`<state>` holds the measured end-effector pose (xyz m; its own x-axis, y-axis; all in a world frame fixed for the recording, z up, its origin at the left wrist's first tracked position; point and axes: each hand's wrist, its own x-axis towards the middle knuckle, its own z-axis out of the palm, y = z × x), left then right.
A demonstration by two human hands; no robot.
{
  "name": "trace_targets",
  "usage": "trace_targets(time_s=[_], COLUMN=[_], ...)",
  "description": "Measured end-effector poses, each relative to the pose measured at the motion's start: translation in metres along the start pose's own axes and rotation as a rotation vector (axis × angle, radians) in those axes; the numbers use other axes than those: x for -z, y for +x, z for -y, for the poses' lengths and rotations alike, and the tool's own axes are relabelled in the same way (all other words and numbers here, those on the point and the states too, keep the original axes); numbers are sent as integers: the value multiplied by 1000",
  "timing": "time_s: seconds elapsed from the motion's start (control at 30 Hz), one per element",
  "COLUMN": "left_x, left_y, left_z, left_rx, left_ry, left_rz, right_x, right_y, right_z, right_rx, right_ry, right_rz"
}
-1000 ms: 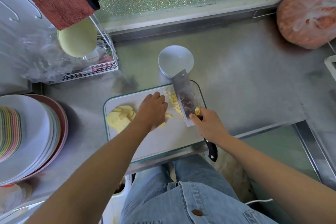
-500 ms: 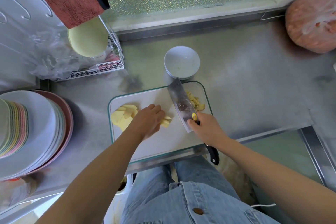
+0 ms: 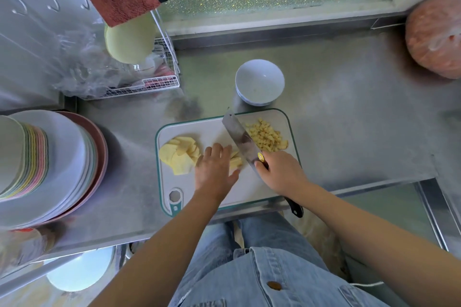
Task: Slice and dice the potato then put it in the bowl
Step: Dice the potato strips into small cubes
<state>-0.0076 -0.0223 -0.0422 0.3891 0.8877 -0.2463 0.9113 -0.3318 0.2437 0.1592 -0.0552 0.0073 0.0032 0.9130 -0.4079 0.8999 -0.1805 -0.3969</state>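
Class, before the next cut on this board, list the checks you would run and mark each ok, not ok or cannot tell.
1. Right hand has a grip on the cleaver handle: ok.
2. Left hand steadies the potato strips: ok.
3. Left fingertips tucked away from the blade: cannot tell.
4. Diced pieces lie clear of the cut, beyond the blade: ok.
5. Remaining slices wait on the cutting board: ok.
6. Bowl empty and near the board: ok.

Stacked plates (image 3: 50, 169) sit left, a wire rack (image 3: 159, 77) behind, a pink bag (image 3: 434, 37) far right.
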Motion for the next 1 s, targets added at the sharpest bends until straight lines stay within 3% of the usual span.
trace_targets(time_s=[0.57, 1.0], left_x=[-4, 1], left_y=[3, 2], left_z=[7, 5], left_rx=[7, 44], left_ry=[-182, -191], left_rz=[-112, -77], right_x=[-9, -38], right_y=[-13, -7], right_z=[20, 22], right_rx=[-62, -129], right_ry=[-43, 9], right_rz=[42, -94])
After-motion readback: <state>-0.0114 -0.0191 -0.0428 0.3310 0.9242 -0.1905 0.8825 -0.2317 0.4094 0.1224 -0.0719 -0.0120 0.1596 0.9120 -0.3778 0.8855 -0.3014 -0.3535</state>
